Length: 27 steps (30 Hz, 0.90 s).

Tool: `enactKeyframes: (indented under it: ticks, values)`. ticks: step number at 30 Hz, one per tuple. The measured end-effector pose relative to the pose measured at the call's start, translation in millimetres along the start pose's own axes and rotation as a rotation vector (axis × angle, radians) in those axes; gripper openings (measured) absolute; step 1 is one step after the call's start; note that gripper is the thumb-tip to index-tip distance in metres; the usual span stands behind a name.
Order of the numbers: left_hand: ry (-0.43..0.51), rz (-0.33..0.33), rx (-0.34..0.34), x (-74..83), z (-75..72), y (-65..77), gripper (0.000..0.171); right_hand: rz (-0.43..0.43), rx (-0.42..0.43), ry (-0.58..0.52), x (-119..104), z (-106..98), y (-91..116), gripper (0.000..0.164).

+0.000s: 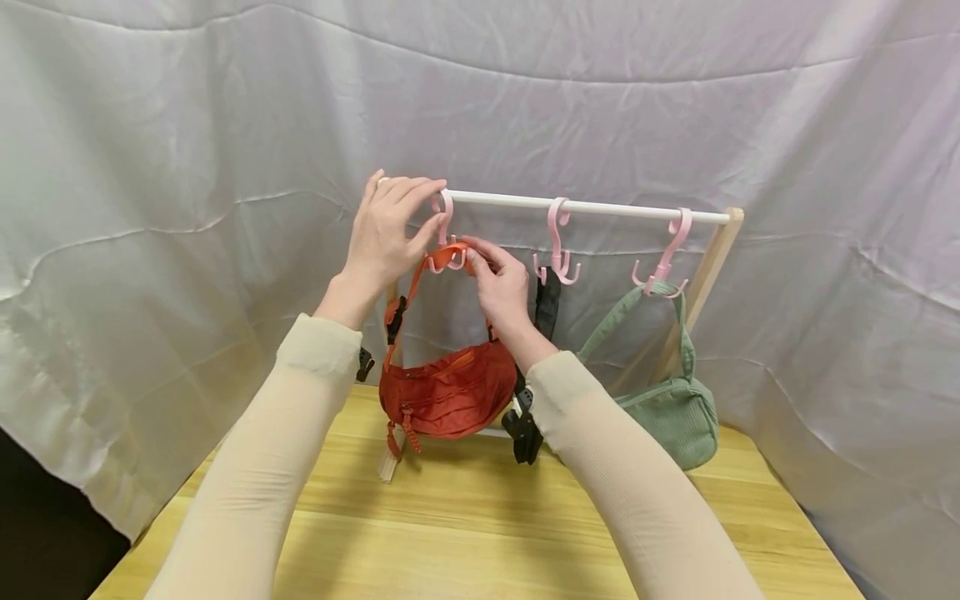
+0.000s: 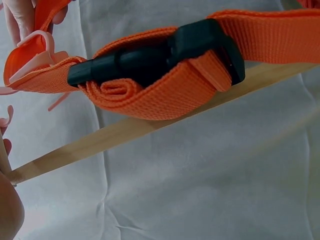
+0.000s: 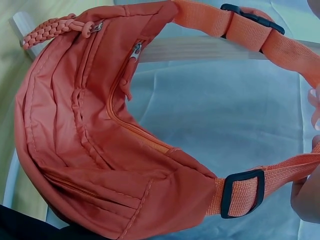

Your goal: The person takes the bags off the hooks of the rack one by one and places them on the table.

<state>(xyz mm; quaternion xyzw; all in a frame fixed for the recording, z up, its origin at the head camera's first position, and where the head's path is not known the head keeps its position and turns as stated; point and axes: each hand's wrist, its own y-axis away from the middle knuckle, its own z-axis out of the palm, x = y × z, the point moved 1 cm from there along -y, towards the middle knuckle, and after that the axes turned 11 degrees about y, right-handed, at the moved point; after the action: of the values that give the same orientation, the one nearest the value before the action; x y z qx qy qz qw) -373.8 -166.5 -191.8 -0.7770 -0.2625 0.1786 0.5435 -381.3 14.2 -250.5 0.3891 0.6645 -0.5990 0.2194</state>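
Note:
A rust-red waist bag [image 1: 450, 392] with an orange strap [image 2: 280, 37] hangs at the left end of the rack. The strap's top loop lies over prongs of the left pink hook [image 1: 447, 204]. My right hand [image 1: 504, 287] pinches the strap right beside those prongs. At the hook's upper part, by the bar, my left hand [image 1: 386, 229] holds it between thumb and fingers. A black buckle [image 2: 160, 55] sits on the strap, which is bunched around it. In the right wrist view the bag's front, zips and a black strap slider [image 3: 242, 194] show.
A white bar [image 1: 510, 199] on wooden posts carries two more pink hooks. Something black [image 1: 547, 300] hangs from the middle hook [image 1: 557, 233], partly behind my right arm. A green corduroy bag [image 1: 675, 417] hangs at the right. Below is a wooden table [image 1: 420, 542]; grey curtain surrounds it.

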Motion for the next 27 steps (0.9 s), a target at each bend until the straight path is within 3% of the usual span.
enactKeyframes:
  ticks: [27]
  values:
    - [-0.013,-0.009,-0.006,-1.7,-0.4,2.3,0.035,-0.032,0.014,0.021,-8.7,-1.5,-0.1,0.026]
